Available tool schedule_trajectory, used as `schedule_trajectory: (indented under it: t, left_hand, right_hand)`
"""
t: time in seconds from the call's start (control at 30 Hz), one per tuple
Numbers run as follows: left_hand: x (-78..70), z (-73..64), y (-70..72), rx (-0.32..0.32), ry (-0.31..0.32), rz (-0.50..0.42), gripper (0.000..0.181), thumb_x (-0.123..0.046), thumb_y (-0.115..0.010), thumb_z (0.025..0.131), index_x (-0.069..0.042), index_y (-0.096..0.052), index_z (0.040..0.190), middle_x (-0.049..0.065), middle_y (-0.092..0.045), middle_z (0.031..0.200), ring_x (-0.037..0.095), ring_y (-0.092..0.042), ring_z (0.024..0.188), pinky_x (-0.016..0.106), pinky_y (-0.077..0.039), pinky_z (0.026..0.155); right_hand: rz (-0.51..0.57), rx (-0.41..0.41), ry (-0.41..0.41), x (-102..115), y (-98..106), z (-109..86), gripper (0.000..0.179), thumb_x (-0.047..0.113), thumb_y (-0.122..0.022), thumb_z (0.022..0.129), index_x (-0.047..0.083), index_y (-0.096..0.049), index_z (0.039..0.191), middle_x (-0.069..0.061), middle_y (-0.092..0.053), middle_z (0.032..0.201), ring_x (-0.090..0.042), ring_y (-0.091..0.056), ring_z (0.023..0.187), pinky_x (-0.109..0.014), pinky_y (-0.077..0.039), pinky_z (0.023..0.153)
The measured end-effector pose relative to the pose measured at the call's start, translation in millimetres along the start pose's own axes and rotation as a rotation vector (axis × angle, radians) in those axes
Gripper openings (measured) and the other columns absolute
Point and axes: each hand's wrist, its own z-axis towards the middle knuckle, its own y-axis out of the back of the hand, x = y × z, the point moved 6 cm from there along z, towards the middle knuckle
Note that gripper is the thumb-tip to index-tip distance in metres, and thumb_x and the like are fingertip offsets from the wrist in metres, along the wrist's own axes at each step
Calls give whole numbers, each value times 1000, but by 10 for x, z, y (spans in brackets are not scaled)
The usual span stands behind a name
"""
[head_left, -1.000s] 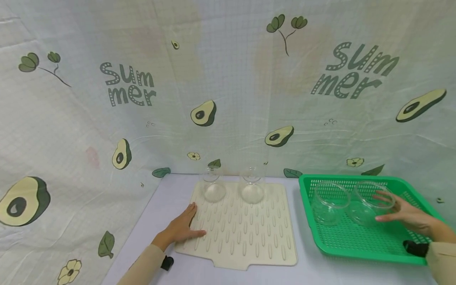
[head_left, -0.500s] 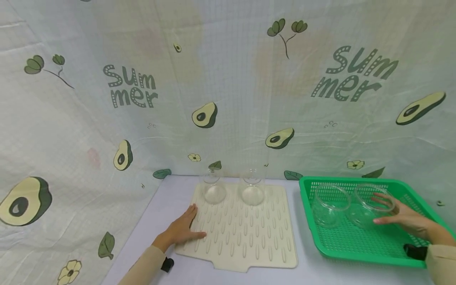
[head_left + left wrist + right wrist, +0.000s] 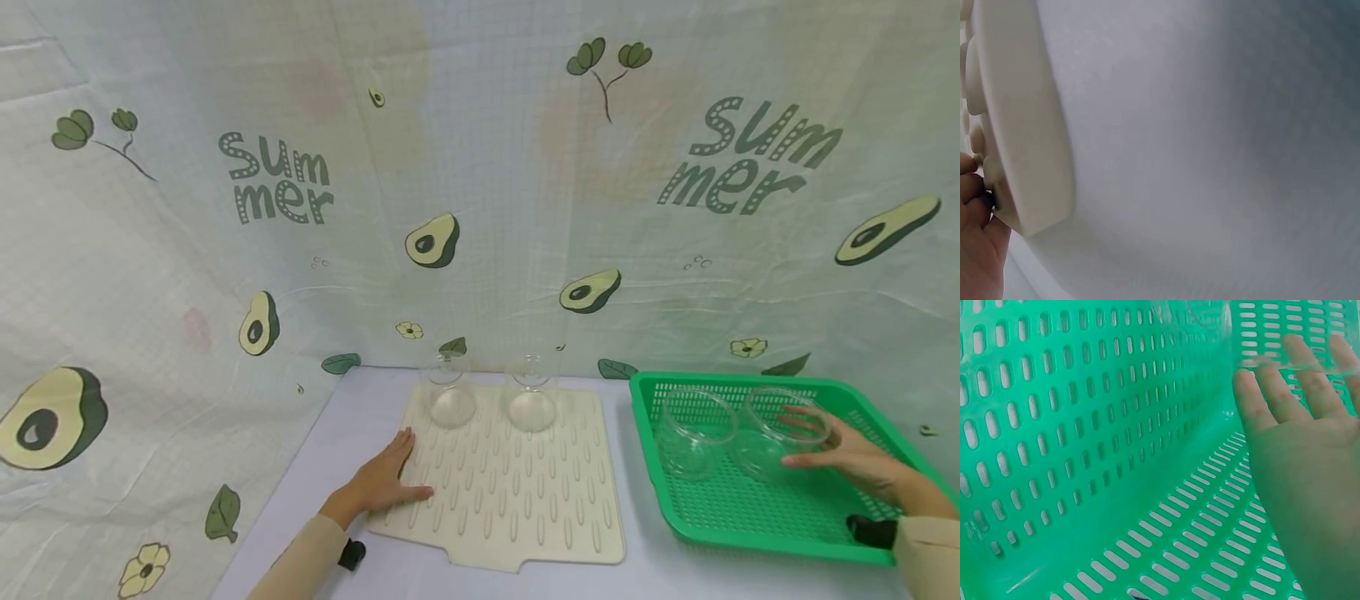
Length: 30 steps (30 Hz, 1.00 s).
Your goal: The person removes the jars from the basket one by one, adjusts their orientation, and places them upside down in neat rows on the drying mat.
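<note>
My left hand (image 3: 386, 475) rests with spread fingers on the left edge of a cream draining mat (image 3: 510, 483) with raised ridges. In the left wrist view, fingers (image 3: 975, 209) lie over the mat's thick edge (image 3: 1029, 125). Toward the back of the mat stand a clear cup (image 3: 452, 406) and a second clear cup (image 3: 532, 410), side by side. My right hand (image 3: 847, 457) reaches into a green basket (image 3: 750, 537) and holds the right-hand clear cup (image 3: 761, 454), thumb in front and fingers behind. Another clear cup (image 3: 686, 454) stands left of it.
A white table surface (image 3: 341, 425) lies beneath everything. Behind it hangs a pale cloth (image 3: 495, 167) printed with avocados and lettering. The basket has slotted walls (image 3: 1072, 394) and stands right of the mat. A black strap piece (image 3: 870, 529) shows at my right wrist.
My right hand has shifted slightly left around the cup, its thumb further across the front. My left hand stays in place on the mat, and the cups have not visibly moved.
</note>
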Motion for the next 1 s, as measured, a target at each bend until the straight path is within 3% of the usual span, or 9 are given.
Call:
schedule_trajectory:
  t: [0.17, 0.3, 0.43, 0.53, 0.67, 0.77, 0.9, 0.97, 1.0]
  left_hand:
    - [-5, 17, 0, -2, -4, -4, 121, -75, -67, 76, 2, -22, 156, 18, -15, 164, 34, -16, 150, 54, -27, 115]
    - [-3, 17, 3, -3, -10, 9, 121, -77, -66, 76, 3, -21, 156, 19, -15, 163, 35, -17, 150, 54, -28, 114]
    - [-20, -1, 25, -9, -17, 6, 120, -75, -67, 77, 4, -22, 156, 20, -16, 163, 36, -18, 149, 54, -29, 114]
    - [-24, -16, 21, -8, -16, 0, 119, -73, -68, 77, 4, -23, 156, 21, -16, 163, 37, -18, 149, 55, -29, 114]
    - [-12, -27, 5, -1, -2, 2, 119, -74, -68, 77, 3, -22, 156, 20, -16, 163, 36, -18, 149, 55, -28, 114]
    - [-4, -28, 3, 4, 8, 10, 120, -75, -67, 77, 1, -21, 157, 18, -15, 164, 34, -17, 150, 54, -27, 115]
    - [-14, -28, 16, -3, -1, 4, 119, -74, -67, 77, 2, -22, 156, 18, -15, 164, 34, -17, 149, 54, -27, 115]
    - [-20, -28, 21, -3, -3, 1, 119, -74, -67, 78, 3, -21, 156, 19, -15, 164, 35, -16, 149, 54, -27, 115]
    - [-22, -29, 24, -4, -3, -1, 120, -74, -67, 77, 3, -22, 156, 19, -15, 163, 35, -17, 149, 54, -27, 115]
  right_hand:
    - [-5, -40, 50, 50, 47, -49, 85, 5, -69, 92, 17, -14, 155, 34, -34, 123, 20, -41, 101, -64, -49, 82]
    - [-29, -66, 65, 61, 67, -79, 79, 3, -68, 93, 19, -17, 151, 35, -34, 123, 15, -44, 101, -60, -51, 81]
    - [-86, -110, 44, 36, 103, -93, 81, 6, -69, 94, 12, -12, 151, 31, -33, 125, -20, -57, 109, -56, -53, 80]
    - [-102, -121, 43, 65, 133, -105, 86, 8, -69, 94, 6, -7, 153, 31, -33, 123, -45, -51, 113, -57, -52, 80]
    - [-94, -126, 57, 137, 186, -131, 80, 6, -69, 94, 14, -13, 150, 34, -36, 121, -7, -55, 108, -45, -55, 77]
    - [-100, -126, 69, 186, 210, -150, 74, 5, -68, 94, 25, -18, 145, 36, -36, 119, 18, -41, 97, -42, -55, 74]
    - [-133, -133, 90, 236, 247, -150, 77, 6, -68, 94, 22, -17, 151, 31, -35, 122, 19, -40, 97, -54, -54, 75]
    - [-150, -132, 105, 256, 273, -152, 82, 5, -68, 94, 16, -14, 155, 13, -42, 130, 3, -50, 108, -59, -52, 76]
    - [-170, -140, 104, 251, 292, -154, 83, 6, -68, 94, 18, -13, 156, 12, -40, 132, 3, -50, 109, -55, -53, 76]
